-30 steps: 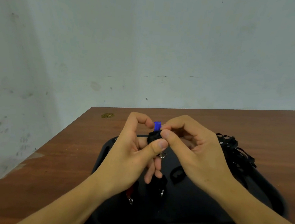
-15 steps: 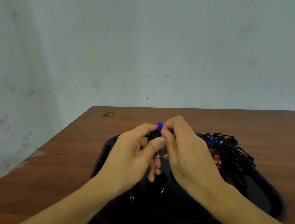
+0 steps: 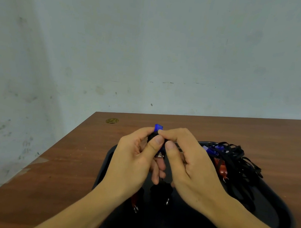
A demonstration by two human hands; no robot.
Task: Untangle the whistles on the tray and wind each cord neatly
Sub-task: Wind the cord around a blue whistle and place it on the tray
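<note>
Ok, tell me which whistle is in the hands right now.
The blue whistle with black cord wound round it, pinched between left hand and right hand; the others lie on the black tray.

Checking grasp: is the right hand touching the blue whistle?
Touching. Head view shows the right hand with its fingertips pinching the cord-wrapped blue whistle against the left hand.

The desk (image 3: 65,162) is reddish-brown wood-grain with a smooth, slightly matt finish, chipped pale at its left edge. The tray (image 3: 273,202) looks like smooth black plastic with a faint sheen. The blue whistle (image 3: 158,127) is glossy, translucent plastic. The tangled cords (image 3: 237,157) are flat, matt black woven cloth. The red whistle (image 3: 221,168) is shiny plastic with a small metal ring. The wall (image 3: 152,41) is matt, scuffed paint.
</note>
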